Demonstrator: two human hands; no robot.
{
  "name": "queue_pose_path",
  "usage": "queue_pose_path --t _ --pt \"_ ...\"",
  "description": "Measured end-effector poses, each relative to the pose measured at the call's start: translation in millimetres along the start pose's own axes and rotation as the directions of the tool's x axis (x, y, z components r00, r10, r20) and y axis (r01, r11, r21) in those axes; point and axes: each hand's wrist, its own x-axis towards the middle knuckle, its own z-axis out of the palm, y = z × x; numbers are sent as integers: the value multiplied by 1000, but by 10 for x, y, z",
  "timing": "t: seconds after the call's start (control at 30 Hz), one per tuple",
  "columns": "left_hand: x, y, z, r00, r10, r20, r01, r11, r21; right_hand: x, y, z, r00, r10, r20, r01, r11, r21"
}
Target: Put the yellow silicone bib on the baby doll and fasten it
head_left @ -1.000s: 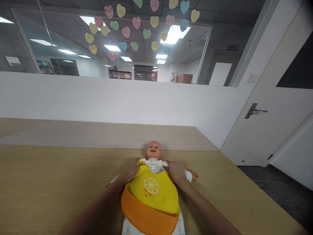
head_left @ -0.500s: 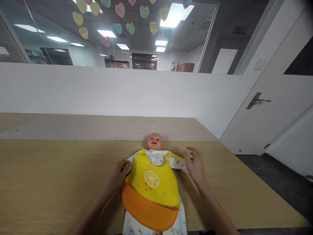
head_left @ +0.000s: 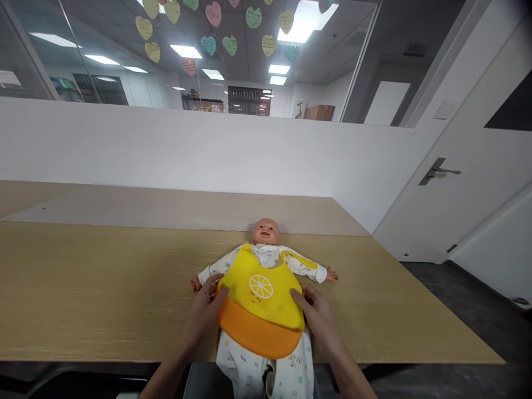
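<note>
A baby doll [head_left: 266,231] in a white printed suit lies on its back on the wooden table [head_left: 103,288], head away from me, legs hanging over the near edge. A yellow bib [head_left: 260,288] with an orange pocket and a lemon print covers its chest. My left hand [head_left: 206,310] is closed on the bib's left edge, thumb resting on the orange pocket. My right hand [head_left: 318,318] is closed on the bib's right edge, thumb on the front. The doll's arms are spread out to both sides.
A white half-wall [head_left: 187,149] with glass above it runs behind the table. Paper hearts [head_left: 216,14] stick to the glass. A white door with a lever handle [head_left: 440,170] stands to the right. Dark floor lies past the table's right end.
Both hands left the doll's shoulders, opened out to the sides, then came down and closed on the bib's lower edges. The doll's arms now lie spread and uncovered.
</note>
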Motion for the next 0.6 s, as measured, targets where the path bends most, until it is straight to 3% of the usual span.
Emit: queue_pose_path --t 0.2,0.4,0.5,0.6 --pt "-86 338 49 996 62 66 -63 998 4 254 -288 29 993 -103 -55 106 993 60" --pt "86 719 214 992 44 119 -25 987 -158 749 -762 -30 983 -183 26 183 983 -14" --pt "185 711 302 996 21 86 -13 995 -96 954 -747 -66 980 -200 19 201 975 -90" --pt "232 536 346 995 10 96 -7 1000 -24 1021 -551 -99 985 -174 4 167 941 -294"
